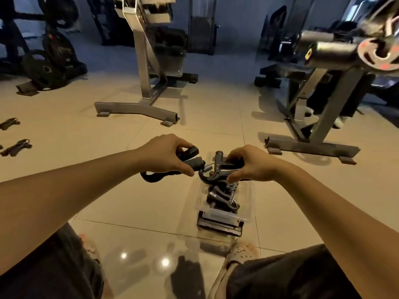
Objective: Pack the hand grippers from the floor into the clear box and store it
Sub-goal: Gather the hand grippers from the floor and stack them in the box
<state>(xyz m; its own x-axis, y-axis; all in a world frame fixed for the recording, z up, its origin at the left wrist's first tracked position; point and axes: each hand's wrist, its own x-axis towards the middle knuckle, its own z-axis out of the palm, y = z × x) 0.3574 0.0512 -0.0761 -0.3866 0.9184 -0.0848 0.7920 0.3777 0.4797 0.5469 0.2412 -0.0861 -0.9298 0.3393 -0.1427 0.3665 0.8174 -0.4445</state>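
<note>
A clear plastic box [248, 201] lies on the tiled floor in front of me with a few black hand grippers [222, 196] inside. My left hand [166, 154] grips a black hand gripper [190, 161] by its handles, just left of the box. My right hand [252, 164] holds another black hand gripper [216, 169] above the far end of the box. Both held grippers nearly touch at their springs. Two more hand grippers [17, 146] lie on the floor at the far left.
A black latch piece or lid [220, 225] sits at the box's near end. A grey bench frame [142, 108] stands ahead, another machine base [311, 145] at the right. Weight plates on a rack [49, 67] are at the back left. My knees and a sandal [239, 253] are below.
</note>
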